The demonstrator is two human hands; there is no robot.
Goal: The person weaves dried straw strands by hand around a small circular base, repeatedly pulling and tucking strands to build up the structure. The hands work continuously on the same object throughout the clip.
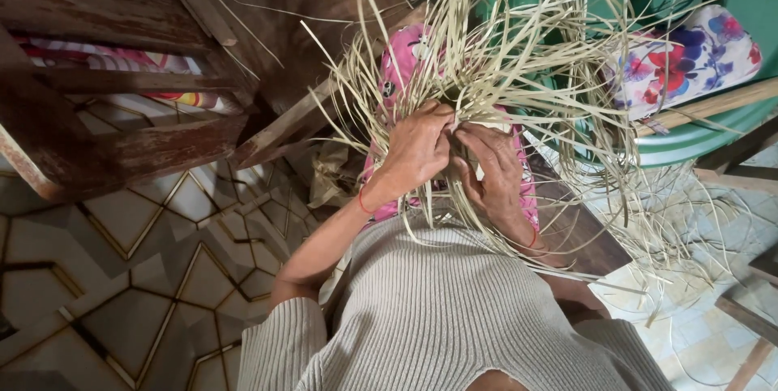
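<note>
A tangle of long pale straw strips point(519, 59) fans out in front of me, gathered over my lap. My left hand point(417, 148) grips a bunch of the strips near where they meet, fingers curled around them. Right beside it, my right hand point(494, 176) pinches and presses other strips, with several strands running across its back. Both hands touch each other at the woven centre, which they mostly hide. A thin red band circles each wrist. Pink patterned cloth point(401, 59) lies under the straw on my lap.
A worn wooden bench frame point(121, 148) stands at the left over a patterned tile floor point(146, 277). A green plastic tub point(713, 136) with a floral cloth point(689, 59) sits at the right. Wooden slats point(713, 103) lie near the tub.
</note>
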